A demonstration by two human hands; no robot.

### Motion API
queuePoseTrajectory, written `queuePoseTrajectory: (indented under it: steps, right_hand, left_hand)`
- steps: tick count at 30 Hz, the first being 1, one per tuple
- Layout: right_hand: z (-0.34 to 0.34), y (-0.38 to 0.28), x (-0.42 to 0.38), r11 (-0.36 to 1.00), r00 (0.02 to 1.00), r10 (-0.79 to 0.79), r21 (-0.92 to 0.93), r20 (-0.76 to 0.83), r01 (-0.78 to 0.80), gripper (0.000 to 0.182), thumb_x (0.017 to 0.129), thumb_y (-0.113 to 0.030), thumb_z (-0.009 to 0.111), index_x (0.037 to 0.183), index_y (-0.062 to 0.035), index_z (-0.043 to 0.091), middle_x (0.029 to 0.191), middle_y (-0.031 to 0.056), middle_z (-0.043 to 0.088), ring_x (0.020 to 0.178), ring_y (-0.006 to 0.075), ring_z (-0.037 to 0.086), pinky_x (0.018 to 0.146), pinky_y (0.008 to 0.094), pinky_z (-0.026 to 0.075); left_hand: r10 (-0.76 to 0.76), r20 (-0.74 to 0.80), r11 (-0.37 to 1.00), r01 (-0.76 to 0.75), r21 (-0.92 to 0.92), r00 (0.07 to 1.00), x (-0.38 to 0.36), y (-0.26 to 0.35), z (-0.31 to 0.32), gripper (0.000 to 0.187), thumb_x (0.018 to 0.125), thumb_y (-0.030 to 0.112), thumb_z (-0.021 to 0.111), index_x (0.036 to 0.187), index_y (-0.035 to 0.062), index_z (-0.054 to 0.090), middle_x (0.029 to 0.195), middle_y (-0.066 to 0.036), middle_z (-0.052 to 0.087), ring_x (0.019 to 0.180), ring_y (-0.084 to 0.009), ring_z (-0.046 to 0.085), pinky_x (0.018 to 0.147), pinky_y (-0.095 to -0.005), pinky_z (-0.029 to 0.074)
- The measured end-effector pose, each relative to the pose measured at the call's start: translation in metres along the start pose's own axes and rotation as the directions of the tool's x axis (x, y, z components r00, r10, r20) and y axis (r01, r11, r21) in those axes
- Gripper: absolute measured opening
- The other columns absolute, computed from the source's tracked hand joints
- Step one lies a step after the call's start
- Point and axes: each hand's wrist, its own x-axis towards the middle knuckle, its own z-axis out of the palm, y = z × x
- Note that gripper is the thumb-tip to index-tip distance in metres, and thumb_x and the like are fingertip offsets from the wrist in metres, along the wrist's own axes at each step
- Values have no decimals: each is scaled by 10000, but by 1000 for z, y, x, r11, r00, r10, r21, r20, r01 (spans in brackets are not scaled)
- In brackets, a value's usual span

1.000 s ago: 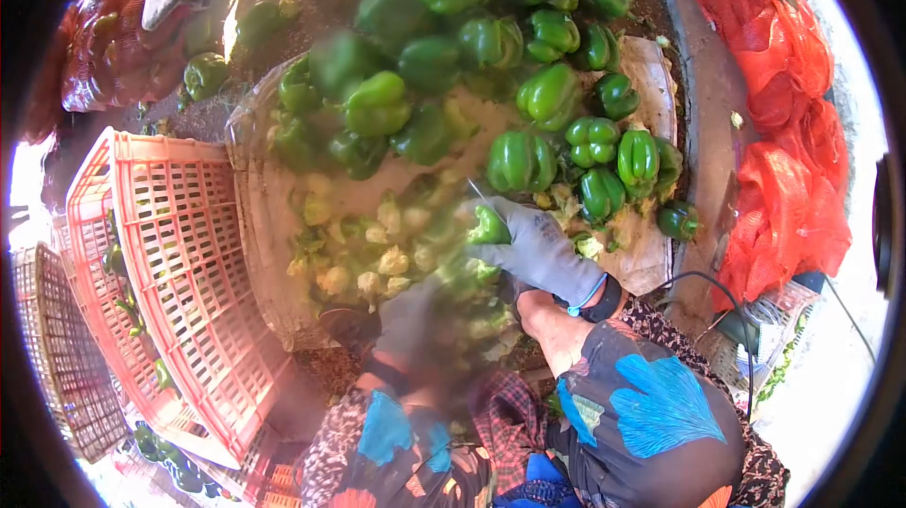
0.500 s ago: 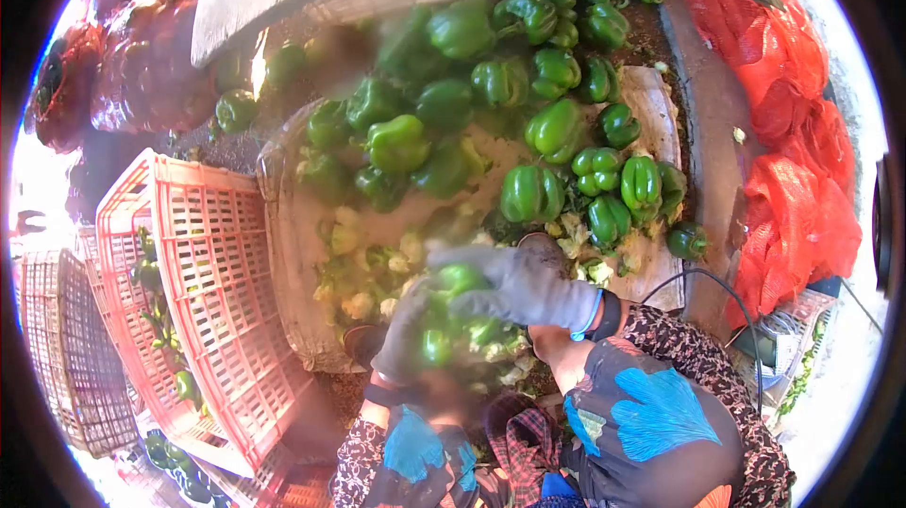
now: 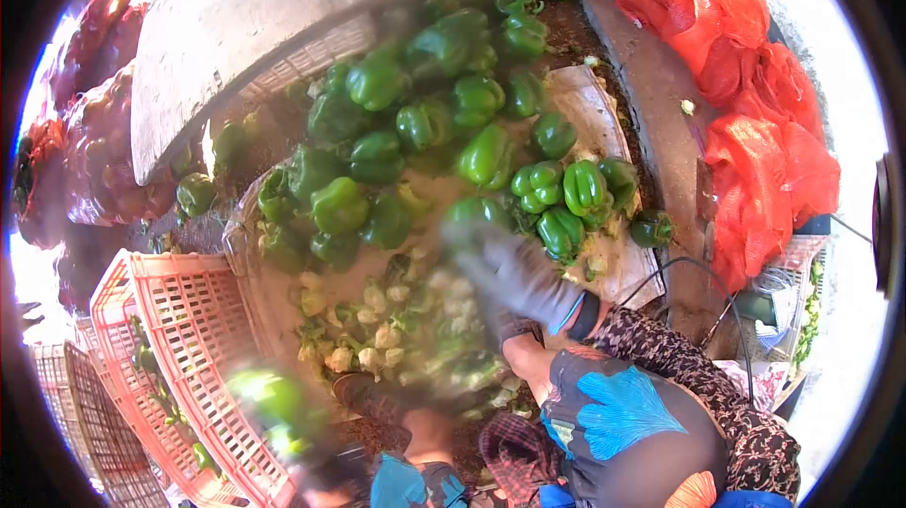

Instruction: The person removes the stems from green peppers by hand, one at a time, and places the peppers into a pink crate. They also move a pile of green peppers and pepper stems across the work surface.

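My right hand (image 3: 505,267), in a grey glove, reaches forward with its fingertips over a green bell pepper (image 3: 477,211) at the near edge of the pile. Motion smears those fingers. At lower left, my left hand (image 3: 319,456) is a dark blur beside the pink crate (image 3: 193,319). Bright green bell peppers (image 3: 269,397), also blurred, are at that hand, in front of the crate's slatted side. Many more green bell peppers (image 3: 340,206) lie heaped on a pale sack (image 3: 247,225). Cut pepper cores (image 3: 387,335) are scattered between my feet and the heap.
A pale board (image 3: 245,27) slants across the top left above the peppers. Full mesh bags (image 3: 99,154) stand at far left. Red net sacks (image 3: 764,149) lie along the right, beyond a concrete ledge (image 3: 651,102). A thin black cable (image 3: 694,260) loops near my right knee.
My hands were together over the cores with green peppers in them. The left has swung down-left to the crate with peppers; the right has moved forward to the heap. The view has shifted.
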Motion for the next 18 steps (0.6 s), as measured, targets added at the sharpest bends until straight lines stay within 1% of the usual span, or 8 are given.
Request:
queuePoseTrajectory:
  steps: [5, 7, 10, 11, 13, 15, 16, 18]
  right_hand:
    - [-14, 83, 4, 892, 969, 241, -407, 59, -197, 813, 840, -264, 803, 1534, -109, 410, 1478, 223, 518, 1268, 410, 603, 1030, 467, 525]
    - [-7, 104, 17, 872, 922, 371, -385, 114, -303, 928, 780, -282, 831, 1566, -116, 368, 1485, 234, 511, 1318, 404, 570, 1078, 463, 492]
    - [-14, 89, 30, 886, 892, 425, -269, 151, -377, 893, 753, -194, 807, 1541, -66, 408, 1484, 225, 537, 1360, 371, 542, 1135, 415, 451]
    - [-11, 88, 28, 890, 879, 451, -154, 157, -429, 905, 740, -180, 831, 1537, -70, 416, 1441, 209, 585, 1344, 327, 570, 1142, 389, 441]
    - [1, 72, 20, 930, 908, 361, -13, 212, -367, 959, 730, -212, 857, 1558, -99, 386, 1452, 212, 566, 1331, 358, 573, 1133, 414, 455]
    - [15, 50, 11, 979, 977, 74, 171, 202, -109, 1035, 705, -220, 900, 1583, -162, 355, 1467, 187, 543, 1328, 388, 568, 1137, 436, 460]
    - [16, 23, 13, 989, 983, -94, 128, 156, 75, 974, 749, -191, 862, 1584, -200, 361, 1478, 177, 532, 1302, 389, 590, 1094, 442, 498]
    - [21, -18, 26, 955, 944, -278, -54, 176, 292, 921, 787, -149, 819, 1587, -216, 367, 1487, 169, 525, 1209, 372, 649, 947, 443, 584]
  left_hand:
    - [5, -528, 992, -72, -106, 849, 97, 34, -199, 568, 962, 331, 727, 1444, 104, 529, 1262, -122, 641, 1158, -263, 657, 869, -429, 625]
    - [-186, -456, 936, 298, 187, 870, 114, 52, -223, 705, 930, 327, 764, 1532, 121, 462, 1491, -188, 519, 1362, -331, 545, 1081, -530, 534]
    - [369, -50, 190, -23, 982, 928, 112, -2, -229, 747, 960, 233, 724, 1598, 78, 368, 1588, -202, 432, 1415, -350, 487, 1130, -412, 474]
    - [308, -165, 217, 100, 971, 937, 103, 18, -187, 749, 951, 211, 716, 1595, 63, 364, 1607, -208, 408, 1495, -330, 389, 1179, -415, 422]
    - [502, -16, 352, -187, 917, 865, 74, 54, -106, 651, 946, 125, 683, 1548, 39, 452, 1549, -204, 500, 1419, -327, 503, 1165, -418, 448]
    - [477, 110, 872, -485, 68, 872, 46, 37, -16, 688, 903, 120, 738, 1533, 25, 479, 1484, -190, 562, 1333, -314, 573, 1070, -420, 512]
    - [-34, 282, 970, -36, 239, 959, 25, 102, 36, 715, 867, 94, 742, 1531, 31, 485, 1476, -178, 558, 1296, -286, 587, 1051, -372, 508]
    - [-242, 623, 859, 463, -219, 744, 13, 98, 88, 921, 793, 85, 766, 1601, 77, 325, 1444, -125, 538, 1170, -217, 606, 965, -346, 535]
